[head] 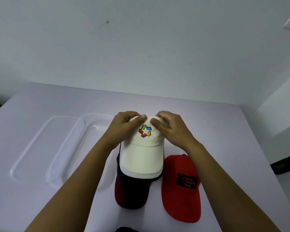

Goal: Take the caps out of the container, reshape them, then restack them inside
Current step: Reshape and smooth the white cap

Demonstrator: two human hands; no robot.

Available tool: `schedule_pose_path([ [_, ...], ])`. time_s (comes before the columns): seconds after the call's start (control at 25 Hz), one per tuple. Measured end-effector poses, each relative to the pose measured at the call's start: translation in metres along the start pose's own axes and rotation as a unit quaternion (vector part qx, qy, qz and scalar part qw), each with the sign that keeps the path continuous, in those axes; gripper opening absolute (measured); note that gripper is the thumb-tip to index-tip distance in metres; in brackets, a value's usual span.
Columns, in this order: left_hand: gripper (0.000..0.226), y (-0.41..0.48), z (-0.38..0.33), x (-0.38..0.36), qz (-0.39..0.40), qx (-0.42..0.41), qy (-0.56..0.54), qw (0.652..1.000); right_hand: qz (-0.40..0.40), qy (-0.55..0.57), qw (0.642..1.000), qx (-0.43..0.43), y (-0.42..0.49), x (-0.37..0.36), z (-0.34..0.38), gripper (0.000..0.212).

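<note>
A: What's over on the left?
B: A clear tray [23,156], and the clear container [89,117] right against it, both on the tabletop [241,148]
A: And the hands?
B: The left hand [124,129] and right hand [171,129] grip the white cap [141,156] by its crown, fingers curled over the top, thumbs pressing above the logo. It sits on a dark cap [132,193] at the container's right edge
A: Further right?
B: A red cap [177,195], lying beside that stack

Forearms reach in from 7 and 5 o'clock, converging toward 12. Left grip [124,127] and right grip [172,129] sit side by side, fingers curled, thumbs nearly touching, pinching the white cap [141,156].
</note>
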State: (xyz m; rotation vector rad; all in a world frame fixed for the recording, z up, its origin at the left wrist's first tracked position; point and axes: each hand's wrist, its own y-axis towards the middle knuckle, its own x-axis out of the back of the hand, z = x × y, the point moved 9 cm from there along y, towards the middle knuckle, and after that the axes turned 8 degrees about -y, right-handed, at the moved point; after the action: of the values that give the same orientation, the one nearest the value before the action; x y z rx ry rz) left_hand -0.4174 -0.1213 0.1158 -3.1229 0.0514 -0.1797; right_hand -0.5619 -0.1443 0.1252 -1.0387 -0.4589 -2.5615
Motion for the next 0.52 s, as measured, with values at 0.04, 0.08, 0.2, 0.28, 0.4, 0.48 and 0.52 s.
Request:
schedule_pose_path([
  [0.04,0.030,0.002,-0.002,0.001,0.000,0.006,-0.032,0.999,-0.022,0.067,0.997,-0.016,-0.004,0.004,-0.009,0.044],
  [0.08,0.034,0.003,-0.005,0.004,-0.001,0.009,-0.062,0.998,-0.043,0.135,0.989,-0.041,-0.008,0.007,-0.018,0.060],
  [0.2,0.042,0.009,-0.011,0.016,-0.030,0.013,-0.127,0.991,-0.037,0.342,0.927,-0.151,-0.031,-0.010,-0.048,0.147],
  [0.28,0.041,0.014,-0.010,0.021,-0.067,0.016,-0.129,0.989,0.011,0.449,0.865,-0.222,-0.045,-0.042,-0.051,0.162],
  [0.4,0.038,0.019,-0.001,0.018,-0.112,0.030,-0.096,0.989,0.040,0.559,0.810,-0.174,-0.058,-0.070,-0.032,0.106],
  [0.48,0.035,0.019,0.005,0.010,-0.113,0.034,-0.056,0.991,0.037,0.632,0.753,-0.180,-0.064,-0.082,-0.031,0.084],
  [0.52,0.032,0.019,0.005,0.006,-0.108,0.027,-0.034,0.993,0.035,0.663,0.723,-0.192,-0.065,-0.087,-0.029,0.082],
])
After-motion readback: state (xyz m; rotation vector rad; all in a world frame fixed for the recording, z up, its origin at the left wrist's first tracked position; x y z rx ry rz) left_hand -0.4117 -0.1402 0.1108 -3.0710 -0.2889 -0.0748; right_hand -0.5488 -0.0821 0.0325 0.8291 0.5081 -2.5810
